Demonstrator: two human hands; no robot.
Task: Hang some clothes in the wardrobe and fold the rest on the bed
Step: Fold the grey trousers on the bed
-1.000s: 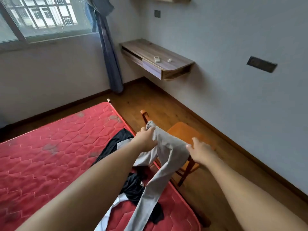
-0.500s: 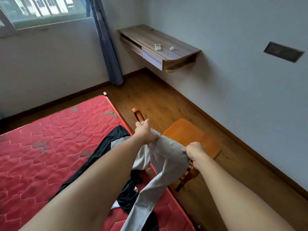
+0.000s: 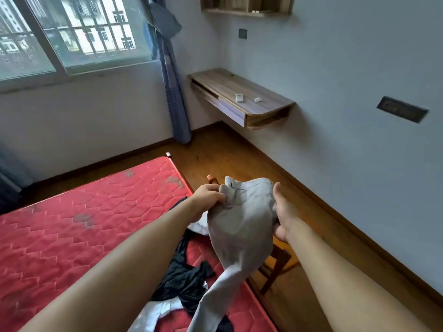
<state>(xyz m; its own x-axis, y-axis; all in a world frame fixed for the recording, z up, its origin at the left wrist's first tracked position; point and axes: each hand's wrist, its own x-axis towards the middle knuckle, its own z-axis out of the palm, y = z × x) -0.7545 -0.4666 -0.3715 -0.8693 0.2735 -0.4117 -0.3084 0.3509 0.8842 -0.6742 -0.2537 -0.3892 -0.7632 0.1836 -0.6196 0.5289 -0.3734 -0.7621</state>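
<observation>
Most of the lower left is taken up by the red quilted mattress (image 3: 72,231) of the bed, with wooden floor (image 3: 227,152) running along its right edge. A barred window (image 3: 72,32) fills the far wall, a blue curtain (image 3: 172,92) hangs at its right end, and a wall-mounted wooden desk (image 3: 239,92) juts from the right wall.

A wooden chair (image 3: 275,267) stands just beside the mattress edge, mostly hidden behind the grey trousers (image 3: 239,224). These are held up in the air above that edge, between the two hands, the waistband on top and one long leg trailing down to the mattress. A heap of black clothes (image 3: 184,281) and a white garment (image 3: 158,312) lie on the mattress below the left forearm.

The left hand (image 3: 208,197) pinches the left end of the waistband, fingers bunched tight on the cloth. The right hand (image 3: 282,216) grips the right side of the trousers, thumb pointing up along the edge and the fingers out of sight behind the fabric.

On the desk lie a small white remote (image 3: 239,98) and, near it, a smaller white scrap (image 3: 257,99).
</observation>
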